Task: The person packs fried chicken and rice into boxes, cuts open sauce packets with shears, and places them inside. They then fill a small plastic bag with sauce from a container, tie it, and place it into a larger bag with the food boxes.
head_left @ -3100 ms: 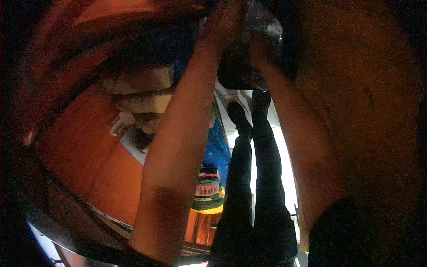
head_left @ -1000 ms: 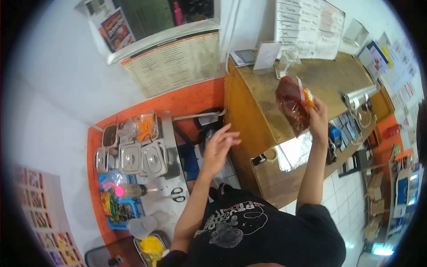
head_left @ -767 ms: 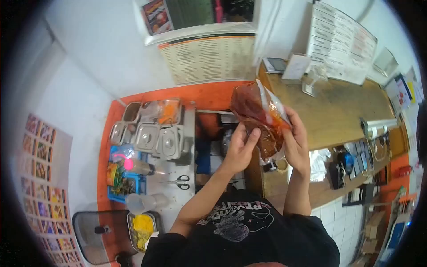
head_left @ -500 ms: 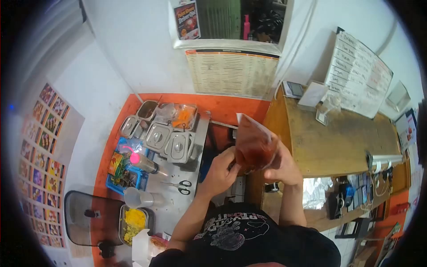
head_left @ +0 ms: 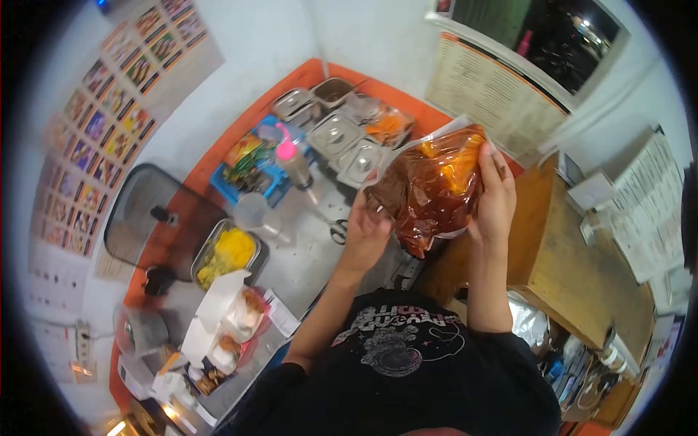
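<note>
A clear plastic bag of red-brown sauce [head_left: 436,192] is held up in front of my chest, its surface shiny and creased. My left hand [head_left: 366,229] grips its lower left side, fingers closed on the plastic. On the opposite edge, my right hand [head_left: 496,190] holds the bag between thumb and fingers. Beyond my left hand on the metal table lie scissors [head_left: 339,231], partly hidden. A squeeze bottle with a pink cap [head_left: 294,166] and a clear plastic cup [head_left: 254,212] stand farther left.
Lidded steel containers [head_left: 336,134] and a tub of orange shreds [head_left: 389,127] line the table's back. A blue basket [head_left: 275,190] holds packets. Nearer are a tray of yellow food [head_left: 231,251] and open food boxes [head_left: 207,327]. A wooden counter [head_left: 582,269] stands right.
My view has swung left and down, bringing the open food boxes into sight. The sauce bag has been turned and spread wider between my hands, and my right hand has moved up its side.
</note>
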Demonstrator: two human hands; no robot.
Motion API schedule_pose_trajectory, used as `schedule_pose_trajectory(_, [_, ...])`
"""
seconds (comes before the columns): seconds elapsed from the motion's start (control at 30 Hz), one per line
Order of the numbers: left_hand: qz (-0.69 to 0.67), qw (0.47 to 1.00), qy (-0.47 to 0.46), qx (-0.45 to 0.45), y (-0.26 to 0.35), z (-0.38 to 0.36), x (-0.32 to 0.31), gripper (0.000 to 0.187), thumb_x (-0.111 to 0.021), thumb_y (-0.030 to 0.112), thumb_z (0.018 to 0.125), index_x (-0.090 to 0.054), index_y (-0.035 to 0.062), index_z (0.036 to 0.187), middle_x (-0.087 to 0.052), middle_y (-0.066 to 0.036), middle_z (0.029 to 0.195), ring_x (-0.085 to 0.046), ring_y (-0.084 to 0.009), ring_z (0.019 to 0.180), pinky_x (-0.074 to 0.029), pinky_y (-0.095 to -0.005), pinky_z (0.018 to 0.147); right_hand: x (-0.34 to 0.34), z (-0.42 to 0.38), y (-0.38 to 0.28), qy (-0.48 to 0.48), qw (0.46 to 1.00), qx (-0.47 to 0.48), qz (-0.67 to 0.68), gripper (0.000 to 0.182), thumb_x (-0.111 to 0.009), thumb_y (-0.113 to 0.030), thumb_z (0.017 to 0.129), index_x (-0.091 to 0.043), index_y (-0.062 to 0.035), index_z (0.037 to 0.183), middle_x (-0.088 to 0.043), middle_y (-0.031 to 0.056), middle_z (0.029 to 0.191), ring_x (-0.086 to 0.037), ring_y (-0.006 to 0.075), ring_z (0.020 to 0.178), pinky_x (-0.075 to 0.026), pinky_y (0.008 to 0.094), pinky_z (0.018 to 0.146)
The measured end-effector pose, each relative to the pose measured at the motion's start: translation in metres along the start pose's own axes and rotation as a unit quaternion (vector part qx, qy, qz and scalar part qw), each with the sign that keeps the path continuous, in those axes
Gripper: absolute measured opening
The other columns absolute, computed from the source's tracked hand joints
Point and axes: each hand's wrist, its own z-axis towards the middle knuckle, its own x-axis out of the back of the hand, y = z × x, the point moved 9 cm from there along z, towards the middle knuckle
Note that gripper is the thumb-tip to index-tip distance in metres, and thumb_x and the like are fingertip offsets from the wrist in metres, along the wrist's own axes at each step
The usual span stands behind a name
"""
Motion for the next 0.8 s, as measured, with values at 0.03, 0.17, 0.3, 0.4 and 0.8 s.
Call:
schedule_pose_trajectory(0.03, [0.006,1.000,0.012,-0.010,0.005,-0.002,0.009,0.061,-0.065,0.013,0.093,-0.036,0.0017,0.145,-0.043,-0.012,0.145,-0.049,-0.0227,0.128,-0.043,-0.0380,0.105,-0.010,-0.005,0.010,-0.015,0.999,-0.026,0.035,0.031,-0.054,-0.017,0.101,-0.057,0.0041,0.123,-0.065,0.0094,0.114,-0.062,0.0140,0.099,-0.050,0.0275,0.088])
schedule_pose_trajectory(0.17, [0.043,0.981,0.188,0.029,0.046,-0.006,0.052,0.040,-0.061,0.008,0.095,-0.048,-0.0007,0.132,-0.060,-0.008,0.119,-0.060,-0.0154,0.105,-0.050,-0.0300,0.093,-0.034,-0.035,0.035,-0.130,0.988,-0.071,0.048,0.041,-0.057,-0.015,0.097,-0.049,0.0048,0.132,-0.061,0.0118,0.120,-0.060,0.0187,0.107,-0.049,0.0322,0.093])
schedule_pose_trajectory(0.3, [0.204,0.967,0.148,-0.043,0.108,-0.028,0.057,0.029,-0.061,0.007,0.095,-0.055,-0.0015,0.122,-0.065,-0.005,0.107,-0.061,-0.0103,0.099,-0.050,-0.0253,0.086,-0.052,-0.073,0.058,-0.268,0.954,-0.118,-0.056,0.059,-0.073,-0.017,0.085,-0.047,0.0040,0.134,-0.063,0.0110,0.116,-0.061,0.0192,0.105,-0.048,0.0326,0.094])
schedule_pose_trajectory(0.4, [0.277,0.951,0.132,-0.028,0.119,-0.053,0.066,0.029,-0.063,0.008,0.094,-0.056,-0.0029,0.121,-0.065,-0.005,0.108,-0.061,-0.0090,0.097,-0.049,-0.0243,0.085,-0.034,-0.095,0.103,-0.226,0.953,-0.136,-0.147,0.039,-0.081,-0.021,0.081,-0.065,0.0020,0.108,-0.068,0.0046,0.098,-0.062,0.0106,0.087,-0.048,0.0255,0.078])
schedule_pose_trajectory(0.8, [0.088,0.978,0.180,0.059,0.178,-0.145,0.104,0.038,-0.065,0.013,0.093,-0.051,-0.0001,0.126,-0.062,-0.010,0.121,-0.060,-0.0154,0.106,-0.050,-0.0319,0.094,-0.152,-0.166,0.144,-0.233,0.947,-0.072,-0.207,0.023,-0.060,-0.018,0.098,-0.068,0.0027,0.095,-0.067,0.0011,0.088,-0.059,0.0071,0.080,-0.047,0.0230,0.073])
